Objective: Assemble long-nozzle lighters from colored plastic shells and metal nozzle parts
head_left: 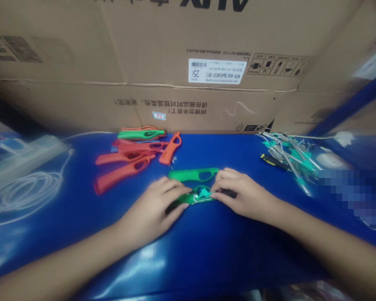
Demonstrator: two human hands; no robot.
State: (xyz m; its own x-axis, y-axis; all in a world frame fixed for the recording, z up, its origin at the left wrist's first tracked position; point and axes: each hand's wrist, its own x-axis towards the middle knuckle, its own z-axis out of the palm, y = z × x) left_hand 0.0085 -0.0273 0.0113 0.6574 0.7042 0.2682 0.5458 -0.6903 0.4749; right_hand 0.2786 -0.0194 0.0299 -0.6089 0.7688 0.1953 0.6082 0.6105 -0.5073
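Green casing (pixel 189 198), nearer the back edge of the table (pixel 188 246) than the front, pinched at its ends by left hand (pixel 159 202) and right hand (pixel 240 190); teal insert (pixel 203 192) could slip out should either grip tilt.

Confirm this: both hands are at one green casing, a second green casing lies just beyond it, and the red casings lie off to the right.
No: the head view shows the red casings off to the left. The rest holds: left hand and right hand are at one green casing, a second green casing just beyond it.
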